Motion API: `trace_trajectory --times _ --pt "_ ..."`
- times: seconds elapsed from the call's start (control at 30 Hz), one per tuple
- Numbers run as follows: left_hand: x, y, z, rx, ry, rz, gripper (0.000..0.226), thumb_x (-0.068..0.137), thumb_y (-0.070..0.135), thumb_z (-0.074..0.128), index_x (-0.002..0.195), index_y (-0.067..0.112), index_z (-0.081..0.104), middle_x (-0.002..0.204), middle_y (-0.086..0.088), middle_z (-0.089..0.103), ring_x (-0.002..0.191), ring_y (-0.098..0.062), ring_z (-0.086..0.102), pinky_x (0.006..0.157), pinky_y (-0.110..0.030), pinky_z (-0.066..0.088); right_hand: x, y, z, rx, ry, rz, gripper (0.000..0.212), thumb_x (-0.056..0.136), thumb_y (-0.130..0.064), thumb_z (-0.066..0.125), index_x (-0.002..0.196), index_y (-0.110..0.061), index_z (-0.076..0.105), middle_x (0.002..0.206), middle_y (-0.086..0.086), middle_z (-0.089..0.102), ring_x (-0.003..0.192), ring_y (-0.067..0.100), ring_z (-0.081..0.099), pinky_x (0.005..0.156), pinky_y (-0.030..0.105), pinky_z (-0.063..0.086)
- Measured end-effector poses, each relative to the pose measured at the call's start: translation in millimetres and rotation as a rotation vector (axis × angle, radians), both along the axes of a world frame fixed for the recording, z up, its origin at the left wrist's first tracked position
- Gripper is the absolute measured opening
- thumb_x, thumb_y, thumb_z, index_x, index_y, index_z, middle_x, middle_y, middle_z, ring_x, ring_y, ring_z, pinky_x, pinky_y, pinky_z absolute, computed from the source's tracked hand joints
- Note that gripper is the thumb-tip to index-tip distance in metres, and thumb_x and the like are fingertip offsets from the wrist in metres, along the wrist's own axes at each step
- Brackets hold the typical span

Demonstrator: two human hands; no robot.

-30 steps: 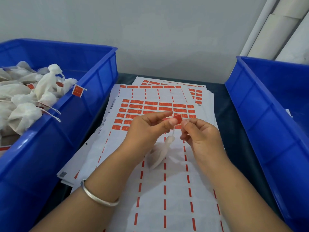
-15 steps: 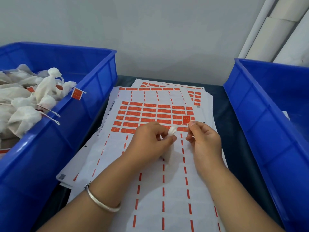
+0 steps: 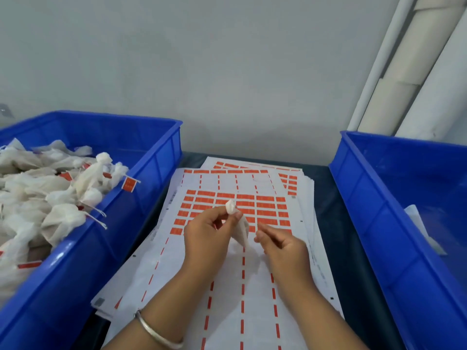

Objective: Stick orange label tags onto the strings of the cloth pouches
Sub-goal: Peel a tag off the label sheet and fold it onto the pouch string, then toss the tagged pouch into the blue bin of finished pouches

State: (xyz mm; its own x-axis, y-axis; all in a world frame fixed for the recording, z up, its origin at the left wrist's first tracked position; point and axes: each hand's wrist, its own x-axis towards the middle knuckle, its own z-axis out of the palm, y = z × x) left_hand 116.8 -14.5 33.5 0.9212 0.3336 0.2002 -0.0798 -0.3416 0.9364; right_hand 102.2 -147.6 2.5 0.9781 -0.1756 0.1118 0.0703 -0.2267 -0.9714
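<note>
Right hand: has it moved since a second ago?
Yes. The right hand has let go and dropped toward the person, off the orange label rows; the left hand alone holds the pouch.

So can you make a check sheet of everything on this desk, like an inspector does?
Surface: dark tabletop, mostly covered by paper.
Job's things: stack of label sheets, orange labels left only on the far part; cloth pouch held above the sheets; left blue bin full of pouches, several with orange tags.
Clutter: right blue bin with something white inside, unclear what.
Grippers: left hand pinches the pouch; right hand beside it, fingers loosely curled, holds nothing visible.
Cables: nothing seen.
Surroundings: grey wall; white pipes at right.
</note>
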Motion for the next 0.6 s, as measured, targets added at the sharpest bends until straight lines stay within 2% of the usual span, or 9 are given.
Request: trace_trajectory --times 0.07,0.13,0.2,0.33,0.43,0.5,0.6 --pt "-1 1 5 0.114 0.008 -0.012 0.007 0.074 0.045 0.064 0.077 0.040 0.063 0.065 0.030 0.059 0.064 0.002 0.060 0.050 -0.003 0.037 0 2 0 -0.052 0.002 0.021 0.019 0.085 -0.039 0.061 0.103 -0.038 0.067 0.098 -0.033 0.060 0.090 -0.006 0.058 0.075 0.007 0.043" --pt "-5 1 13 0.298 0.017 -0.088 0.005 0.079 0.043 0.064 0.081 0.040 0.060 0.070 0.028 0.056 0.064 0.001 0.057 0.055 -0.005 0.037 0 4 -1 -0.094 0.006 0.031 0.023 0.086 -0.037 0.062 0.109 -0.034 0.067 0.100 -0.032 0.058 0.090 -0.007 0.055 0.078 0.010 0.041" --pt "-10 2 25 0.385 0.013 -0.120 0.005 0.083 0.040 0.062 0.084 0.039 0.057 0.076 0.024 0.056 0.066 0.002 0.056 0.056 -0.006 0.037 1 5 0 -0.120 0.016 0.035 0.024 0.087 -0.034 0.062 0.111 -0.032 0.067 0.106 -0.027 0.058 0.094 -0.003 0.054 0.083 0.015 0.042" --pt "-25 16 61 0.313 -0.046 -0.119 0.014 0.088 0.024 0.061 0.096 0.035 0.058 0.085 0.015 0.061 0.073 -0.001 0.057 0.059 -0.007 0.038 2 5 0 -0.137 0.024 0.044 0.017 0.087 -0.031 0.063 0.105 -0.034 0.065 0.099 -0.030 0.056 0.089 -0.003 0.053 0.075 0.009 0.038" --pt "-46 37 99 0.274 -0.146 -0.062 0.010 0.087 0.023 0.062 0.095 0.029 0.062 0.077 0.015 0.063 0.068 -0.002 0.059 0.054 -0.008 0.043 0 4 -1 -0.170 0.014 0.041 0.026 0.087 -0.028 0.064 0.113 -0.023 0.067 0.107 -0.020 0.059 0.088 -0.003 0.051 0.076 0.013 0.038" --pt "-62 55 126 0.268 -0.230 -0.001 0.009 0.084 0.027 0.065 0.085 0.034 0.060 0.072 0.016 0.063 0.071 0.005 0.057 0.054 -0.006 0.043 -1 4 -1 -0.198 0.013 0.043 0.029 0.088 -0.028 0.064 0.115 -0.020 0.067 0.115 -0.013 0.061 0.094 0.000 0.052 0.081 0.018 0.039" --pt "-82 84 163 0.323 -0.330 0.097 0.011 0.082 0.026 0.068 0.081 0.033 0.060 0.071 0.018 0.064 0.070 0.010 0.057 0.056 -0.005 0.042 -1 5 -1 -0.253 0.020 0.024 0.031 0.088 -0.029 0.064 0.117 -0.017 0.067 0.123 -0.005 0.062 0.112 0.017 0.057 0.088 0.026 0.041"
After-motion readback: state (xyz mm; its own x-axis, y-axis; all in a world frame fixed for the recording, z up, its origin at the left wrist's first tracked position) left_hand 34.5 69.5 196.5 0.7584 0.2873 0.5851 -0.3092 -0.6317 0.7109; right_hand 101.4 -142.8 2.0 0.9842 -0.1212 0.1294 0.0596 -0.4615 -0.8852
